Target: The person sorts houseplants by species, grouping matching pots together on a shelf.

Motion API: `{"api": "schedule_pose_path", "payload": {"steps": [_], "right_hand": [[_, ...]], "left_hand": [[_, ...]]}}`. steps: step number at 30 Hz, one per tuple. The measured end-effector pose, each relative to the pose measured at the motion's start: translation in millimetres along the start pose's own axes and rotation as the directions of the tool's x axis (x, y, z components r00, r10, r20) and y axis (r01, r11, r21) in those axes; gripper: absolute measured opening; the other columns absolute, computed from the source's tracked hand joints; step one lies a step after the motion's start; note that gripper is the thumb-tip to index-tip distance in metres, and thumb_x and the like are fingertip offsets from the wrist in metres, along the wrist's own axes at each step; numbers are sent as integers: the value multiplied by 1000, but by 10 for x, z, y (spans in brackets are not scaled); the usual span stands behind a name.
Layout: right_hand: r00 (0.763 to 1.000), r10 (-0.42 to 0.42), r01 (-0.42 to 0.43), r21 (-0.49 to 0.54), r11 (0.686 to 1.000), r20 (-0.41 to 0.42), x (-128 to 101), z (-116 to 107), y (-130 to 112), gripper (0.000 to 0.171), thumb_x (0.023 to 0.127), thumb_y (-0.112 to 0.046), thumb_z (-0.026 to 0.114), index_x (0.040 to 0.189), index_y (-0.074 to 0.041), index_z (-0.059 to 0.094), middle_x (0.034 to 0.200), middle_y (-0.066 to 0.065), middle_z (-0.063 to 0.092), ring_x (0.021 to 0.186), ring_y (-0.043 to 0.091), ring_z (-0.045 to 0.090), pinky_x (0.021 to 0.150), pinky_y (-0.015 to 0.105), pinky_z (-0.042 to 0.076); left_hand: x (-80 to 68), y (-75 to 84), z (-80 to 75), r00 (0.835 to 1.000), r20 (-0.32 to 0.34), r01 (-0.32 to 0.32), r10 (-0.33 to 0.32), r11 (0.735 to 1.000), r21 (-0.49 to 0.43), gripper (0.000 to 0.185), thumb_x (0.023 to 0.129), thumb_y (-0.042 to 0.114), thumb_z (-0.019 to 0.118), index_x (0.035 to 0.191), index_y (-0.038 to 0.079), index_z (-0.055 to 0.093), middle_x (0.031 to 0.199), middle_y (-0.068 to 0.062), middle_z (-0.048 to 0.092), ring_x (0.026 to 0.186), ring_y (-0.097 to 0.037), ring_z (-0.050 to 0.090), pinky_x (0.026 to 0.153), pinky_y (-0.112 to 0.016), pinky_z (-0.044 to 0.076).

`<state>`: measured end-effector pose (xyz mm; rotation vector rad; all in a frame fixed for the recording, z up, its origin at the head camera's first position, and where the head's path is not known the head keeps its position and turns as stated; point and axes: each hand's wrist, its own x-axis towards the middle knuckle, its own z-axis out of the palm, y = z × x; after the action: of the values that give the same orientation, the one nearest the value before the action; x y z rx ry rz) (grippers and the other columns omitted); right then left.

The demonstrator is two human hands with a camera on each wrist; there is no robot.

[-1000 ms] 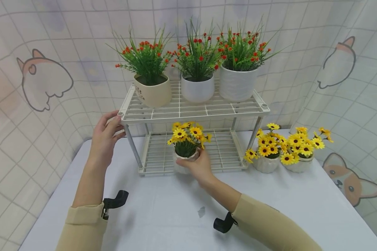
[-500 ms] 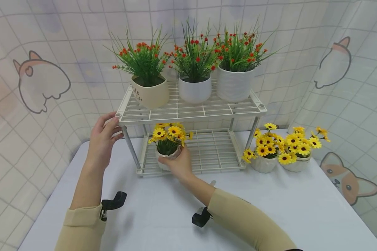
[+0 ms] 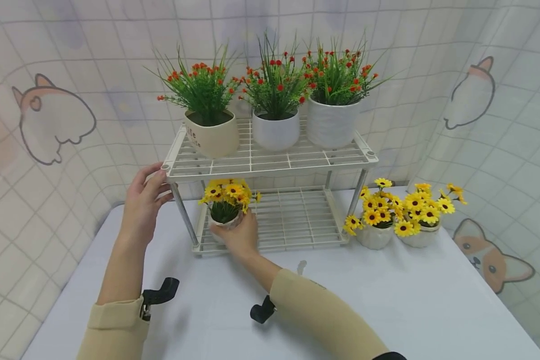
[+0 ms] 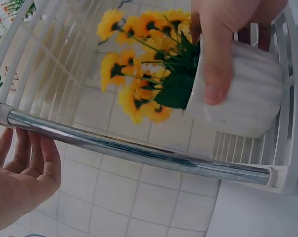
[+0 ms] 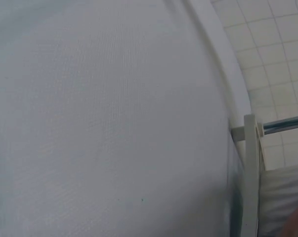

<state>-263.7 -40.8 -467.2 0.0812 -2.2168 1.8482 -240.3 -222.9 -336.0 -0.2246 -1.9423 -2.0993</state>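
Note:
My right hand (image 3: pixel 239 236) grips a small white flowerpot (image 4: pixel 250 91) of yellow daisy-like flowers (image 3: pixel 227 194), at the left end of the lower shelf (image 3: pixel 292 245). In the left wrist view its thumb (image 4: pixel 218 81) lies along the pot's side, and the flowers stand just inside the metal post (image 4: pixel 139 149). At the rack's upper left front corner my left hand (image 3: pixel 140 209) holds the white top shelf (image 3: pixel 270 174), fingertips at the post's upper end. Only a sliver of the right hand (image 5: pixel 296 223) and pot (image 5: pixel 282 190) shows in the right wrist view.
On the top shelf stand a cream pot (image 3: pixel 213 135), a white pot (image 3: pixel 276 132) and a larger ribbed white pot (image 3: pixel 333 125), all with red-flowered plants. Two more yellow-flowered pots, one nearer (image 3: pixel 374 237) and one farther right (image 3: pixel 420 237), sit on the white-covered table (image 3: pixel 342 300).
My right hand has carried the yellow-flowered pot leftward along the lower shelf, from near its middle to its left end. The left hand has stayed at the rack's corner.

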Motion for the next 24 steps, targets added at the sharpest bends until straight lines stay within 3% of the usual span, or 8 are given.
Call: {"api": "schedule_pose_path", "payload": {"steps": [4,10,14,18,24], "right_hand": [[1000,-17,16,-60,998,-11,35,56,63,84,77,-29,94,143,-7,47,133,8,57,126,22,53,107,37,43],[997,-14,13,11,1000,72,54,19,104,87,81,-25,91,148,-6,39,142,10,51,136,25,48,112,40,40],[991,39,-33,-46,998,131,12,-102,158,79,86,-30,86,147,-6,42,141,10,54,133,27,51,109,43,42],[982,47,-28,-105,994,180,-56,-266,149,73,88,-31,81,143,1,45,137,18,55,127,34,54,104,48,46],[954,53,-33,-73,997,296,-188,-548,62,68,91,-30,79,141,3,47,139,21,53,129,38,50,106,50,44]], "left_hand": [[-4,6,1,1000,-2,-4,4,1000,12,46,106,34,60,145,12,49,125,-4,61,111,-18,58,92,-26,47],[-6,1,-7,1000,-7,-8,8,999,50,49,106,36,59,147,11,48,126,-3,61,112,-18,57,93,-25,47],[-12,-5,-5,1000,-15,3,-2,999,36,47,106,35,60,146,12,49,125,-2,61,111,-18,57,93,-26,46],[-15,-11,3,1000,-24,8,-8,1000,18,45,106,34,60,144,12,51,124,-2,62,111,-18,57,93,-27,46],[-8,-8,4,1000,-24,-7,7,1000,14,45,106,34,60,144,13,51,123,-2,62,110,-17,57,93,-26,46]]}}
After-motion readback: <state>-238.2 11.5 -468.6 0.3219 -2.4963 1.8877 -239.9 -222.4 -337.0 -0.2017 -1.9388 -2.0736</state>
